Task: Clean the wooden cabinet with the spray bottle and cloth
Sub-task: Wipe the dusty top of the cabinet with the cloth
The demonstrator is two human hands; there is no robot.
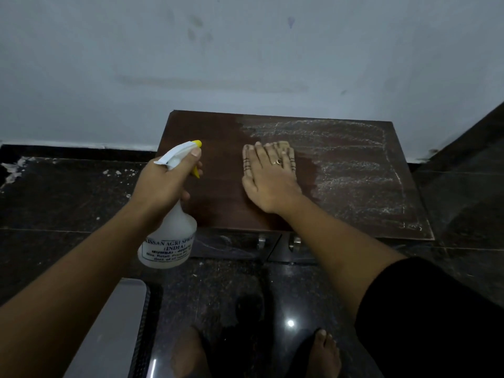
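A low dark wooden cabinet (218,137) stands against the wall. The left part of its top is wiped dark, the right part (354,165) is streaked with white dust. My left hand (163,181) grips a translucent white spray bottle (169,241) with a yellow nozzle by its neck, held over the cabinet's left front corner. My right hand (270,175) lies flat with straight fingers on the middle of the top, pressing a tan cloth (285,145) that shows only past the fingertips.
A pale grey wall (245,50) rises right behind the cabinet. Dark polished stone floor (68,200) surrounds it, with white specks at the left. Two metal knobs (263,241) sit on the cabinet front. A grey metal object (114,328) lies at lower left, my bare feet (327,350) below.
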